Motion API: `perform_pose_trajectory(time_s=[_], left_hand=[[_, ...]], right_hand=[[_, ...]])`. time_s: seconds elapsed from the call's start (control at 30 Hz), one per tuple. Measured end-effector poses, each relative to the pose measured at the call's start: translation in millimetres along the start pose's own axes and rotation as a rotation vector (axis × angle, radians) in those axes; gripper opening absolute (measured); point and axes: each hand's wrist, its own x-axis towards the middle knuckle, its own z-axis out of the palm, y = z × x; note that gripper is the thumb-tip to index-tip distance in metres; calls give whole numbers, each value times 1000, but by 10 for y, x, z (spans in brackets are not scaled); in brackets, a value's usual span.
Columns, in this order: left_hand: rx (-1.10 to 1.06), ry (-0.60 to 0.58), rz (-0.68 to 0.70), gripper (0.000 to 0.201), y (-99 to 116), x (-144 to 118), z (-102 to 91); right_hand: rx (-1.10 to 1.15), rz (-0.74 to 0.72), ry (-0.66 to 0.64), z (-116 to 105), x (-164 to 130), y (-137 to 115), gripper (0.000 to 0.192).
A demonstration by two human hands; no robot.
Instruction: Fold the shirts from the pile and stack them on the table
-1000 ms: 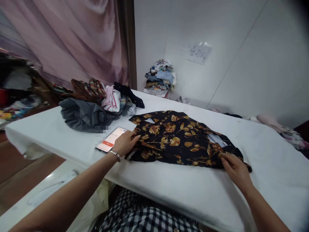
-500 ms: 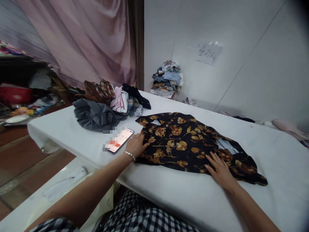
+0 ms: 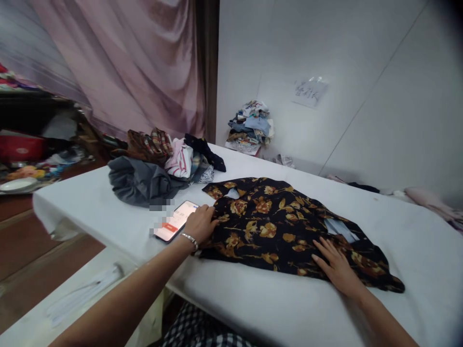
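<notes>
A black garment with a gold floral print (image 3: 282, 221) lies spread flat on the white table (image 3: 415, 250). My left hand (image 3: 200, 224), a bracelet on its wrist, rests with curled fingers on the garment's left edge. My right hand (image 3: 336, 265) lies palm down, fingers spread, on the garment's near right part. A phone with a lit screen (image 3: 175, 226) lies on the table just left of my left hand.
A heap of clothes (image 3: 155, 166), grey, plaid and striped, sits at the table's back left. A smaller pile of fabrics (image 3: 251, 127) stands against the white wall under a paper label (image 3: 310, 91). A pink curtain hangs at the left. More cloth lies at the far right.
My right hand slid left from the garment's right corner and flattened onto the fabric. My left hand stayed at the left edge. The view shifted slightly.
</notes>
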Motion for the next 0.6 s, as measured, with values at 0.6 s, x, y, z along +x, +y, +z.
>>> perform_pose_trajectory(time_s=[0.6], left_hand=[[-133, -23, 296, 62, 350, 191, 562]], right_hand=[[74, -204, -71, -317, 2697, -1722, 35]])
